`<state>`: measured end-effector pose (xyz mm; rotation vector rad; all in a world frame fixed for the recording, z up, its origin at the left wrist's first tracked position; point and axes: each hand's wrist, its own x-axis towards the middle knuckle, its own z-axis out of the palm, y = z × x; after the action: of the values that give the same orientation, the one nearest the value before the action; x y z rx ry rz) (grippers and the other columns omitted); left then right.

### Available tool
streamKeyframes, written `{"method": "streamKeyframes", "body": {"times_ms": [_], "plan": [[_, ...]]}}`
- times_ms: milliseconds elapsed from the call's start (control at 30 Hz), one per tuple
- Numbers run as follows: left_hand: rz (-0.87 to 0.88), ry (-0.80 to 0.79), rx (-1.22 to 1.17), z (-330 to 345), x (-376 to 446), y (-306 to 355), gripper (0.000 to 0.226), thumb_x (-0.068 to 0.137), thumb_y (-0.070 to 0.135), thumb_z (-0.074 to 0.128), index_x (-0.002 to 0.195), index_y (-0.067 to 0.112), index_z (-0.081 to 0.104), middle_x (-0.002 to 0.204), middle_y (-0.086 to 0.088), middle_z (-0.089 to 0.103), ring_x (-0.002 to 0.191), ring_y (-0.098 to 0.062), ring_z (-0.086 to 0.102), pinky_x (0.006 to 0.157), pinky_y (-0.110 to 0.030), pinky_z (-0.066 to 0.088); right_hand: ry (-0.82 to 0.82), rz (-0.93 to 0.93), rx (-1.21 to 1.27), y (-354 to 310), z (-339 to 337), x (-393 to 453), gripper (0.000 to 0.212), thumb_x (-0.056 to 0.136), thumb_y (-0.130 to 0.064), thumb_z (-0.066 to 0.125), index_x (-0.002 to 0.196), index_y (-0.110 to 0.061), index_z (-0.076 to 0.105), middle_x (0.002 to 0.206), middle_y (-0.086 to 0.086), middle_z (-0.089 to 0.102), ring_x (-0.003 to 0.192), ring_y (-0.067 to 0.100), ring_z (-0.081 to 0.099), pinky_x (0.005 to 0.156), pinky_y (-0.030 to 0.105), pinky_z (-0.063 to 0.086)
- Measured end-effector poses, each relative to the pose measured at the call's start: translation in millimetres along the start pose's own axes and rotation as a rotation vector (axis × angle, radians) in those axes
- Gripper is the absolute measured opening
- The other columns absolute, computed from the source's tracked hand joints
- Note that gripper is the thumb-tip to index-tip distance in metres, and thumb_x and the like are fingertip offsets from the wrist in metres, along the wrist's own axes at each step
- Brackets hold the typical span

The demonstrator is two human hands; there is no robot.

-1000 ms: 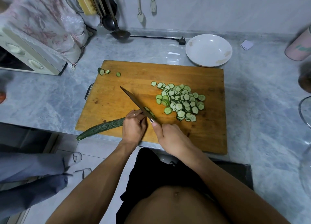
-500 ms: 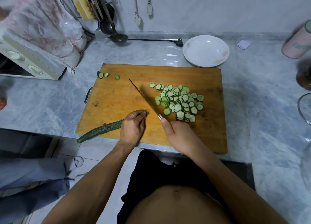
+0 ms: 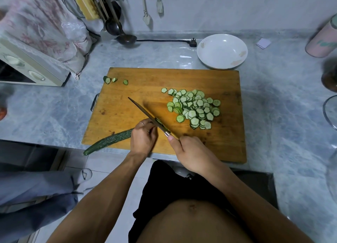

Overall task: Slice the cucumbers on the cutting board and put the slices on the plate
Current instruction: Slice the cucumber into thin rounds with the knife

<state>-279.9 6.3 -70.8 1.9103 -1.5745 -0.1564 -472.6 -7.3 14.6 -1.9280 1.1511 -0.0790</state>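
Observation:
A long dark green cucumber [image 3: 109, 141] lies across the front left corner of the wooden cutting board [image 3: 127, 104], its tip hanging over the counter edge. My left hand [image 3: 143, 138] grips its cut end with curled fingers. My right hand [image 3: 191, 151] holds the knife [image 3: 145, 113], whose blade is down against the cut end right beside my left fingers. A pile of pale green slices [image 3: 194, 107] covers the middle right of the board. The white plate [image 3: 222, 51] stands bare behind the board.
Three small end pieces [image 3: 114, 80] lie at the board's back left corner. A cream appliance [image 3: 31, 69] under a flowered cloth stands at left, ladles [image 3: 125, 38] and a black plug [image 3: 192, 42] behind. A pink tin [image 3: 324, 40] and a glass rim are at right. Someone's legs stand at lower left.
The knife was lifted half a second ago and has come back down onto the cucumber's cut end. My left hand stays clamped on the cucumber.

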Motion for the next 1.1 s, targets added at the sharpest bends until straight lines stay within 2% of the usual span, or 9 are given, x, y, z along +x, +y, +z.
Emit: {"method": "streamKeyframes", "body": {"times_ms": [233,367,500,600,700,800,900,1000,1100], "plan": [[0.021,-0.006,0.016,2.0,0.9,-0.3,0.014,0.074,-0.010,0.067,0.084,-0.002,0.074,0.090,-0.012,0.072,0.076,-0.029,0.066,0.061,-0.029,0.051,-0.021,0.031,0.006,2.2,2.9,6.8,0.058,0.102,-0.057,0.021,0.064,-0.019,0.042,0.076,0.008,0.054,0.078,0.028,0.054,0.066,0.035,0.039],[0.014,0.003,0.022,2.8,0.6,1.0,0.015,0.071,-0.012,0.068,0.081,-0.003,0.073,0.088,-0.012,0.072,0.074,-0.030,0.066,0.059,-0.031,0.051,-0.022,0.040,0.003,-1.5,2.8,17.6,0.060,0.103,-0.056,0.022,0.062,-0.018,0.044,0.068,0.005,0.051,0.074,0.028,0.053,0.063,0.033,0.035],[0.004,-0.004,0.029,2.6,-0.2,1.2,0.011,0.073,-0.007,0.064,0.080,-0.003,0.071,0.086,-0.013,0.071,0.073,-0.032,0.066,0.058,-0.032,0.051,-0.016,0.053,-0.025,-2.8,8.2,24.0,0.059,0.103,-0.056,0.022,0.065,-0.017,0.046,0.074,0.007,0.054,0.077,0.029,0.054,0.061,0.033,0.035],[0.008,-0.017,0.029,2.5,-0.1,-1.3,0.013,0.077,-0.006,0.065,0.086,-0.002,0.073,0.094,-0.012,0.072,0.080,-0.030,0.068,0.063,-0.033,0.055,-0.006,0.056,-0.009,-1.0,5.3,25.4,0.062,0.103,-0.054,0.022,0.068,-0.013,0.051,0.067,0.005,0.051,0.073,0.028,0.050,0.062,0.033,0.035],[0.028,-0.045,0.037,0.3,-1.6,-4.6,0.018,0.083,-0.005,0.068,0.098,0.001,0.076,0.105,-0.012,0.071,0.091,-0.029,0.068,0.072,-0.033,0.056,0.012,0.050,-0.003,4.4,-1.2,29.5,0.064,0.105,-0.051,0.023,0.062,-0.011,0.048,0.060,0.006,0.049,0.068,0.027,0.048,0.063,0.032,0.034],[0.051,-0.052,0.110,-1.7,-3.1,-10.2,0.020,0.088,0.003,0.069,0.105,0.010,0.077,0.108,-0.009,0.071,0.094,-0.031,0.065,0.070,-0.034,0.055,0.042,0.053,0.024,14.9,-8.6,33.0,0.066,0.105,-0.052,0.025,0.058,-0.010,0.045,0.057,0.008,0.047,0.057,0.022,0.046,0.058,0.034,0.034],[0.034,-0.057,0.108,-3.8,-1.7,-10.1,0.025,0.085,0.003,0.068,0.106,0.014,0.077,0.108,-0.008,0.071,0.094,-0.031,0.065,0.071,-0.036,0.055,0.056,0.061,0.057,23.4,-16.3,33.7,0.063,0.104,-0.053,0.028,0.059,-0.010,0.041,0.055,0.008,0.039,0.050,0.022,0.040,0.052,0.034,0.030],[-0.033,0.034,-0.034,-13.4,1.6,4.0,0.024,0.085,0.005,0.062,0.104,0.010,0.076,0.112,-0.006,0.068,0.100,-0.023,0.063,0.078,-0.034,0.054,0.046,0.013,0.021,25.6,-23.2,29.7,0.059,0.103,-0.053,0.031,0.063,-0.011,0.041,0.057,0.008,0.037,0.050,0.022,0.038,0.050,0.033,0.025],[-0.010,0.275,-0.190,-32.8,11.3,24.5,0.023,0.083,0.004,0.057,0.095,0.005,0.077,0.105,-0.008,0.067,0.098,-0.019,0.063,0.083,-0.032,0.051,0.043,-0.053,-0.056,25.7,-26.4,23.0,0.054,0.102,-0.052,0.037,0.068,-0.011,0.047,0.060,0.008,0.045,0.052,0.024,0.044,0.051,0.034,0.028]]}}
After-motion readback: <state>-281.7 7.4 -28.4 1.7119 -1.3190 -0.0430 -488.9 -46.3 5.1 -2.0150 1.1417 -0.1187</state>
